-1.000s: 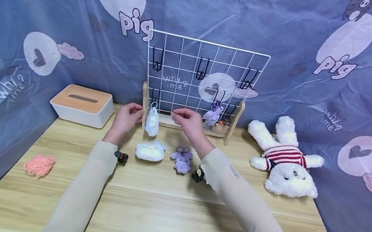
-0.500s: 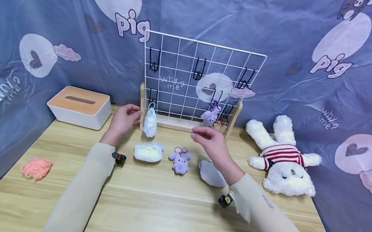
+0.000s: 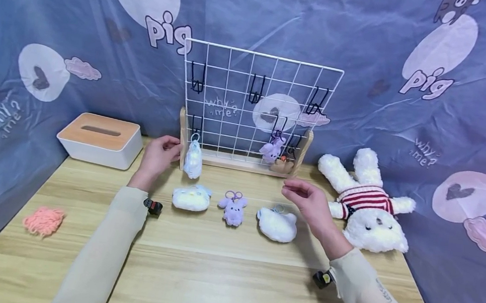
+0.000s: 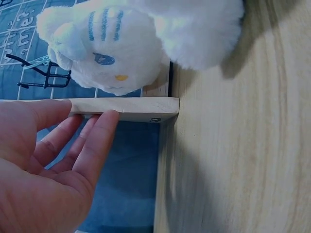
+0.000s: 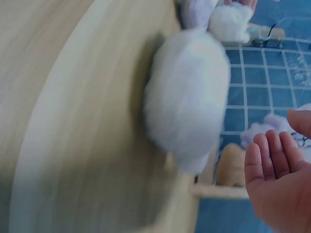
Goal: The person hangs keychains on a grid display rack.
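Observation:
At the rack's left wooden post [image 4: 146, 105], my left hand [image 3: 159, 157] rests its fingertips against the post's outer side, the fingers fairly straight. A white plush keychain with blue stripes [image 4: 107, 53] hangs on a black hook beside that post. My right hand [image 3: 313, 209] is in the air, holding nothing, fingers extended and slightly bent. Just left of it a white plush keychain [image 3: 277, 225] with a blue ring lies on the table. A purple plush keychain [image 3: 233, 211] and another white plush [image 3: 191, 198] lie in a row to its left.
The white wire grid rack [image 3: 248, 104] carries several black hooks; a purple plush [image 3: 272, 150] and a brown plush [image 3: 283, 166] hang at its lower right. A tissue box [image 3: 100, 139] stands left, pink yarn [image 3: 43, 221] lies front left, and a white bear in stripes [image 3: 376, 226] lies right.
My right hand has moved right and toward me, away from the rack, uncovering the rightmost white plush on the table. The left hand stays at the post. The head view has shifted slightly.

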A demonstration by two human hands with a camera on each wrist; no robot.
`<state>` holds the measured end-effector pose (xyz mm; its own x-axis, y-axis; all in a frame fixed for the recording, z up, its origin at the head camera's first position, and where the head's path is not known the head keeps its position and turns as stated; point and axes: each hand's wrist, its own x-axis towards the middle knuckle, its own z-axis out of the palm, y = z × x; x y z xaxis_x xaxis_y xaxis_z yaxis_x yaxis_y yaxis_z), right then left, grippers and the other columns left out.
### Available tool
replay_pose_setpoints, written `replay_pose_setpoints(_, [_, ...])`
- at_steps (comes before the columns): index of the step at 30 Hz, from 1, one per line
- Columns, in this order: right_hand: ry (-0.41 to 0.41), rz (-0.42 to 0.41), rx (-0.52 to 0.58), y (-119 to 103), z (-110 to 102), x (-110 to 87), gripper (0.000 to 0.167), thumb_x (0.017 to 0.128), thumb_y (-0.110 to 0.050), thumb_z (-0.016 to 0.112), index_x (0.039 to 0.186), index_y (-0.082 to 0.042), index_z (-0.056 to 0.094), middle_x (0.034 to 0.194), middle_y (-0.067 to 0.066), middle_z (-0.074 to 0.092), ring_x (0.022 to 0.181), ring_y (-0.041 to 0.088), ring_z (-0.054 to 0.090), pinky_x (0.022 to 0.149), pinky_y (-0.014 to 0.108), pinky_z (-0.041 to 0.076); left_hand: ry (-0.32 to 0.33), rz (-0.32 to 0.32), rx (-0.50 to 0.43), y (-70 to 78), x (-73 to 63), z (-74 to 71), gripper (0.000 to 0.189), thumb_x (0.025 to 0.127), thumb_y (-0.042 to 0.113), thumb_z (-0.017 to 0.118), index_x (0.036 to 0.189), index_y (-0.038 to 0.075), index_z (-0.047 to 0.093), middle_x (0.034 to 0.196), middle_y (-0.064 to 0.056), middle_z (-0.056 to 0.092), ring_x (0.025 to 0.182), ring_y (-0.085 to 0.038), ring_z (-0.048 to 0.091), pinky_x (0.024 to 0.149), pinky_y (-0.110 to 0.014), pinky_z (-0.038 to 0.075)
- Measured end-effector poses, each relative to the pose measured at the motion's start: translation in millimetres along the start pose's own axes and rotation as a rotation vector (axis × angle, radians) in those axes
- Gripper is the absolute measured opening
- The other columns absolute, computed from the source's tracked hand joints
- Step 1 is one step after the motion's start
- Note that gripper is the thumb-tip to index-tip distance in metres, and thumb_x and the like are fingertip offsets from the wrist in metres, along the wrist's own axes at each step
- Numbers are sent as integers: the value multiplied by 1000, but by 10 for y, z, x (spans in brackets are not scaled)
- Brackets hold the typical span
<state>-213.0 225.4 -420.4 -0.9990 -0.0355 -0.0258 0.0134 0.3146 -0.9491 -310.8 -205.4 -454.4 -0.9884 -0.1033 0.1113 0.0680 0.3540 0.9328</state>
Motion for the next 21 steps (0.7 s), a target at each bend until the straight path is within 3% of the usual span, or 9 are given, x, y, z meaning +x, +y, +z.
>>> replay_pose_setpoints(5, [-27, 3, -53, 179, -78, 75, 46, 105, -9, 77, 145, 11, 66, 138, 31, 74, 101, -7, 72, 95, 8, 61, 6, -4, -7, 2, -6, 0, 32, 111, 13, 70, 133, -10, 71, 115, -24, 72, 98, -29, 77, 82, -17, 71])
replay_pose_setpoints(15, [-40, 61, -158, 451, -140, 203, 43, 105, -16, 80, 140, 7, 71, 135, 25, 78, 100, -2, 71, 91, 8, 58, 11, -9, -17, 3, -8, 11, 33, 111, 14, 70, 133, -10, 71, 113, -22, 72, 87, -10, 72, 81, -13, 69])
replay_pose_setpoints(21, [-73, 28, -302, 511, -155, 226, 36, 102, -17, 83, 131, 3, 77, 128, 21, 82, 99, 4, 71, 85, 9, 57, 3, -18, -14, 1, -2, 15, 33, 112, 14, 69, 134, -10, 71, 116, -24, 72, 96, -23, 76, 82, -14, 70])
